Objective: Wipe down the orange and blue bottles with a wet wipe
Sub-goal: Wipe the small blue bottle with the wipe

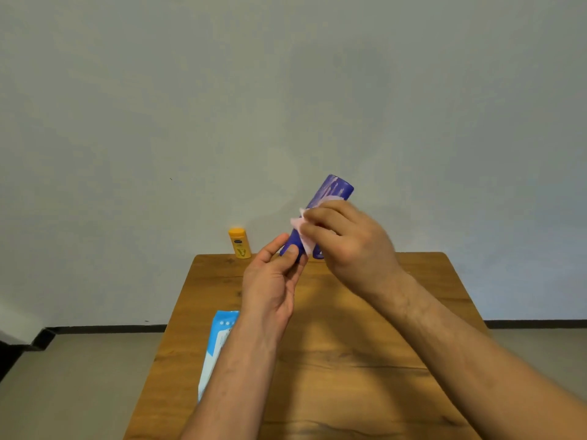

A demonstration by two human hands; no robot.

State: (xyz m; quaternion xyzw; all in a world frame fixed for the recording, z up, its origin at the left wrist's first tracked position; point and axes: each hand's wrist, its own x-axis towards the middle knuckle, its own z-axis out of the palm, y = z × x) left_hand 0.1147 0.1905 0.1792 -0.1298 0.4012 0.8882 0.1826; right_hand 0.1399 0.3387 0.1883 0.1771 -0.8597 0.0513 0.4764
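Gripping the tilted blue bottle's [333, 189] base: left hand [270, 282]; right hand [347, 244] clasps a wet wipe [300, 224] around its middle.

We see a table [349, 344] of brown wood, its grain and knots plain, the top smooth with a dull sheen. At its far edge the orange bottle [239, 243] looks like smooth plastic, faintly glossy. The blue bottle [330, 192] looks like smooth plastic too, streaked with pale smears. The wipe [300, 227] on it is thin, soft and crumpled. By the left edge, the wipes pack [216, 344] is shiny film.
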